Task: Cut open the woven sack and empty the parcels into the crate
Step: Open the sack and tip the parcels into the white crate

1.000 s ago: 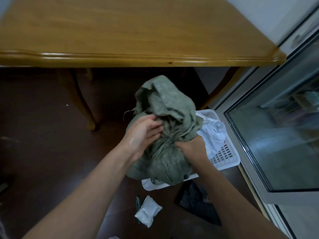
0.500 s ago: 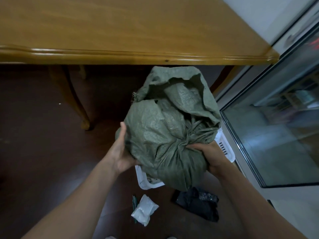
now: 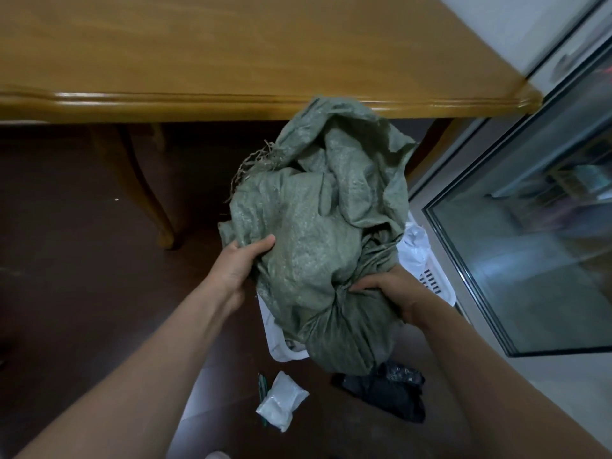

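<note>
The left hand (image 3: pixel 238 263) grips the left flank of the green woven sack (image 3: pixel 308 233), thumb laid over the cloth and fingers hidden beneath. The right hand (image 3: pixel 394 289) is curled round the sack's bunched neck at 4 o'clock. The sack hangs between the two hands, its crumpled bulk rising toward 12 o'clock with a frayed edge at 11. Half a second ago the left hand cupped the side with the thumb upright; it has since closed over the face. The white crate (image 3: pixel 437 286) sits under the sack, and a white parcel (image 3: pixel 414 240) inside it has come into view at 3 o'clock. On the floor at 6 o'clock lie a clear-wrapped parcel (image 3: pixel 281 400), its surface too blurred to read, and a black parcel (image 3: pixel 387 390). The wooden table (image 3: pixel 231 61) spans 12 o'clock.
</note>
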